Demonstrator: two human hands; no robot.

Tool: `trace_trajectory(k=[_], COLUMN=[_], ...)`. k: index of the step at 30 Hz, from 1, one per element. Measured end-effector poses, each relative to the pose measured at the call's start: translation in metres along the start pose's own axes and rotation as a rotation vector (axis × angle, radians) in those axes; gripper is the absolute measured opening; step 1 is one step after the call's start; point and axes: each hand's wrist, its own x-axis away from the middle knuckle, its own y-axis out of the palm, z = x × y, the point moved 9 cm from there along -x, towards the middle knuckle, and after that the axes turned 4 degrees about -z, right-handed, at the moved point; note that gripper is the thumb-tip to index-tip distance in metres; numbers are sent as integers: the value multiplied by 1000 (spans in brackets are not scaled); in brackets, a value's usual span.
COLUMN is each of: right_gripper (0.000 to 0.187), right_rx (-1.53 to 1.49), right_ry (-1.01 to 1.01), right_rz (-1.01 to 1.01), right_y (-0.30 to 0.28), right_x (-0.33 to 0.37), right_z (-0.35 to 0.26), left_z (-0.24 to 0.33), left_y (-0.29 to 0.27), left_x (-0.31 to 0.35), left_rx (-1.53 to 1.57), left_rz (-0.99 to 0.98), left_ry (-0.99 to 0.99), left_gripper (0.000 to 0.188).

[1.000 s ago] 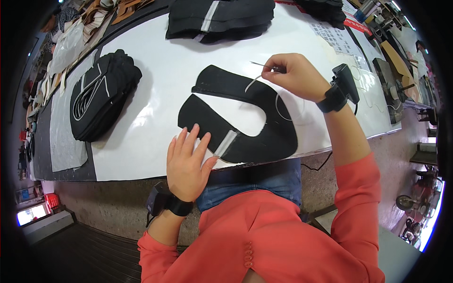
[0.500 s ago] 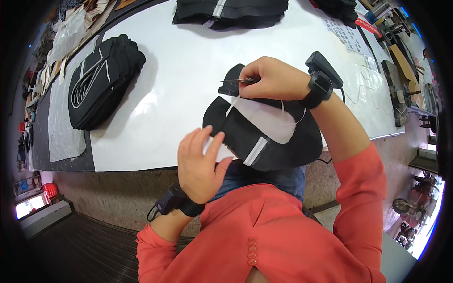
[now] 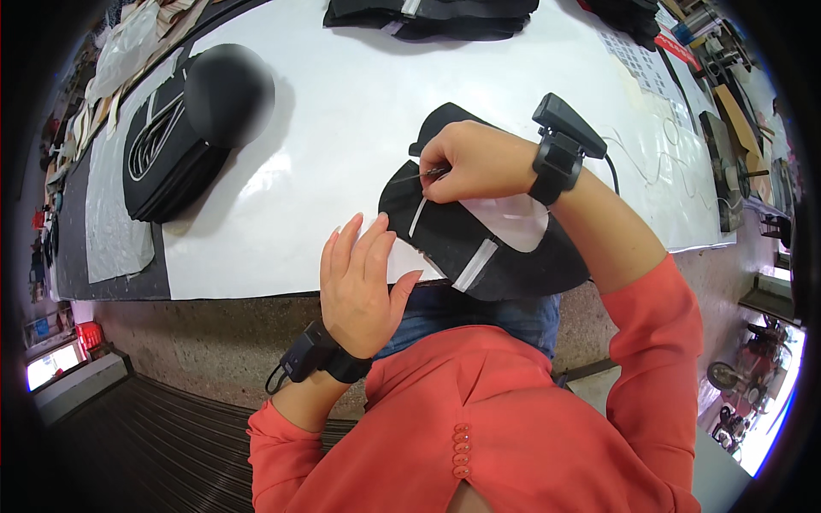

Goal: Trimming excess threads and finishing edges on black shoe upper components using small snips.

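- Since the earlier frame, right hand (image 3: 470, 162) has come back from the far edge of the black shoe-upper piece (image 3: 479, 239) onto its near-left part, and the piece has slid toward the table edge.
- Right fingers pinch a thin tool (image 3: 425, 175), probably a pen or awl; its tip is too small to tell.
- Left hand (image 3: 363, 286) lies flat, fingers spread, touching the piece's left edge.
- Piece overhangs the white table (image 3: 342, 120) at the person's lap.
- Stacked black pieces (image 3: 184, 137) lie well apart, far left.
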Motion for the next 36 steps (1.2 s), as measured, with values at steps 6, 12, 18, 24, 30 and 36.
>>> trace_trajectory(k=[6, 12, 18, 24, 30, 36], right_gripper=[24, 23, 24, 23, 19, 21], right_rx=[19, 26, 72, 98, 256, 227], right_ry=[12, -5, -7, 3, 49, 169], right_rz=[-1, 4, 97, 162, 235, 431], right_y=[2, 3, -10, -16, -14, -10], right_x=[-1, 0, -2, -8, -13, 20], right_z=[0, -2, 2, 7, 8, 1], left_z=[3, 7, 7, 9, 12, 15], left_y=[2, 6, 3, -3, 5, 14], left_x=[-3, -5, -10, -25, -51, -54], left_rx=[-31, -94, -76, -63, -57, -82], left_rz=[-52, -96, -85, -51, 21, -77], left_ry=[-6, -7, -7, 71, 174, 228], left_gripper=[55, 53, 48, 38, 29, 25])
